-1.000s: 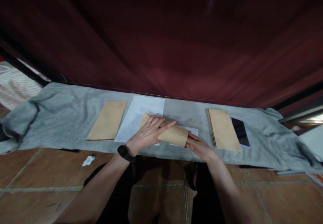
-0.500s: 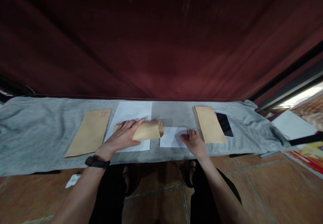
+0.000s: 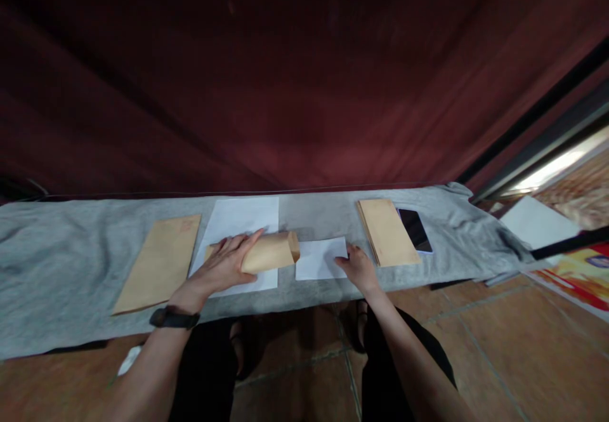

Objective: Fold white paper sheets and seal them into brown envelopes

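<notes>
My left hand (image 3: 228, 263) is wrapped over a brown paper envelope (image 3: 271, 252), whose right end gapes open. Under the envelope lies a large white sheet of paper (image 3: 252, 212). A smaller white paper (image 3: 320, 258), apparently folded, lies just right of the envelope's mouth, its left edge close to that opening. My right hand (image 3: 360, 267) pinches the paper's right edge, thumb on top and fingers behind. Whether the paper's left edge enters the envelope I cannot tell.
A brown envelope (image 3: 159, 260) lies flat at the left. To the right are a stack of brown envelopes (image 3: 390, 231) and a phone (image 3: 415, 230). Grey cloth (image 3: 314, 212) covers the narrow table, with a dark red curtain (image 3: 304, 92) behind it.
My right hand has closed on the right edge of the small white paper. My left hand stays on the envelope, and the view has shifted slightly.
</notes>
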Available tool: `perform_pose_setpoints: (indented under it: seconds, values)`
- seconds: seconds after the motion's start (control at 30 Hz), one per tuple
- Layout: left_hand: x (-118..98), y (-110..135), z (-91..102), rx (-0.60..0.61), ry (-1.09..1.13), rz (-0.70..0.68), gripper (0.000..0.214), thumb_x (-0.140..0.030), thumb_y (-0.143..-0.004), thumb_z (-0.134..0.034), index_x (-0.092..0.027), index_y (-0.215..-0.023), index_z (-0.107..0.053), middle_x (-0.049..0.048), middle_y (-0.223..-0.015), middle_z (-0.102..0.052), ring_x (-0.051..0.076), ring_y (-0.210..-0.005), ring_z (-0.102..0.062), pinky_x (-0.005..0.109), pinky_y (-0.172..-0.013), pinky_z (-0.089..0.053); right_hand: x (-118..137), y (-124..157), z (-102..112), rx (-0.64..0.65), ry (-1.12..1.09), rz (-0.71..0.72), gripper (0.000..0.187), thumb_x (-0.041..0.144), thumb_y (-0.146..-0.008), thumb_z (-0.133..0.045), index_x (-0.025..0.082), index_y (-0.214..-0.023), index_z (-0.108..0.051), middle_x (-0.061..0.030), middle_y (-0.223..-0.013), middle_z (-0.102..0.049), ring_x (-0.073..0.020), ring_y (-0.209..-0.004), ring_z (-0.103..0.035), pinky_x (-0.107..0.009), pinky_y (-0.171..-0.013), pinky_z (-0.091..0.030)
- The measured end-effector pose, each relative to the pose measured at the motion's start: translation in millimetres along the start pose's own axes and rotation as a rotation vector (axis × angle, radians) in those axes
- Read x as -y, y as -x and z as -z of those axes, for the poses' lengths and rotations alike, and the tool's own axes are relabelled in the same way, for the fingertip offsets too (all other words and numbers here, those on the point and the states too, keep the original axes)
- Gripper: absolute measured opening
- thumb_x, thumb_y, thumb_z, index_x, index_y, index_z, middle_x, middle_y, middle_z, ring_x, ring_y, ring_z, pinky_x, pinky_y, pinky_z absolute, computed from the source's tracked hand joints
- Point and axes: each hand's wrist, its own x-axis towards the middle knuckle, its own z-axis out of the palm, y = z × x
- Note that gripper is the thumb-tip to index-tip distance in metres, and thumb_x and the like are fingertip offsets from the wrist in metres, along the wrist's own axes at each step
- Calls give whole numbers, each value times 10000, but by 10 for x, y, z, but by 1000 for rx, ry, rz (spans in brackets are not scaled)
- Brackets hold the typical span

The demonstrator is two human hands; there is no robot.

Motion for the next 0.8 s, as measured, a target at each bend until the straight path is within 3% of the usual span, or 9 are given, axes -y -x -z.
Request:
perform_pose_setpoints:
  seconds: [0.1,0.2,0.33,0.5,0.63,0.8]
  values:
    - [10,-5,-4,9,5,-6,1107,-395,-678,-750,-344,-1587,-120,94,-1424,-486,338,-1325,-454,484,-1124,-281,-82,-73,50,-104,-251,33,117,307,-850,-586,204,-894,-621,-68,-864,-699,-219,-820,-656,-301,-729,-473]
    - [-4,-4,9,16,8,-4,1116,-401,-678,-752,-334,-1590,-112,103,-1440,-467,339,-1344,-435,471,-1123,-286,-122,-139,104,-208,-649,84,174,378,-809,-585,217,-867,-616,-38,-812,-693,-205,-760,-630,-304,-706,-488]
    - [-45,-5,28,13,18,3,1111,-429,-680,-752,-328,-1589,-121,108,-1439,-472,354,-1330,-446,481,-1123,-276,-68,-151,100,-155,-1061,89,345,478,-764,-634,211,-982,-647,-39,-893,-712,-203,-776,-622,-307,-689,-508]
    - [-39,-32,8,-28,43,-34,1119,-448,-685,-740,-311,-1591,-99,109,-1402,-508,349,-1296,-472,482,-1107,-299,26,-113,49,-145,-893,130,280,468,-794,-614,210,-886,-673,-10,-763,-669,-183,-731,-589,-287,-703,-480]
    - [-5,-59,-27,-18,42,-33,1151,-447,-679,-742,-289,-1594,-63,127,-1403,-494,353,-1332,-436,526,-1137,-244,17,-106,71,-58,-727,174,276,438,-830,-547,221,-913,-695,-9,-784,-673,-181,-742,-594,-273,-683,-474]
    - [-4,-78,-65,-17,45,-29,1169,-452,-673,-747,-283,-1594,-49,124,-1376,-510,352,-1343,-428,560,-1160,-190,-64,-127,78,54,-773,165,221,385,-798,-557,220,-849,-695,10,-692,-639,-161,-639,-576,-257,-591,-464]
